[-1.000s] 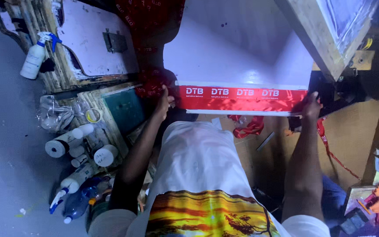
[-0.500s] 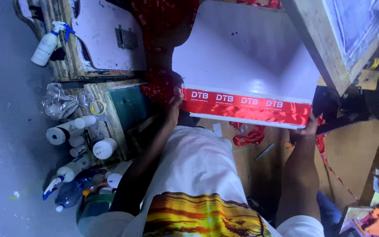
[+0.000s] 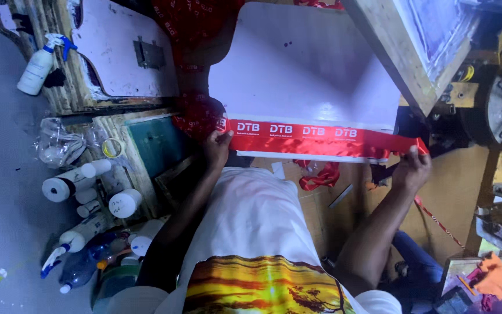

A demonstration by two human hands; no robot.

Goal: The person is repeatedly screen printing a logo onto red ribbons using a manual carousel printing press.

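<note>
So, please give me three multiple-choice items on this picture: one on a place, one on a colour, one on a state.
1. Where does the ribbon lie?
A. along the near edge of the white board
B. on the floor
C. over the spray bottle

2. What colour is the ribbon?
A. blue
B. red with white print
C. plain yellow

3. How is the ribbon held?
A. it hangs loose from one hand
B. it is rolled up in a ball
C. it is stretched flat between both hands

Answers:
1 A, the band runs along the board's near edge.
2 B, red cloth shows white print repeated.
3 C, the left hand grips one end and the right hand the other, with the band straight between them.
</note>
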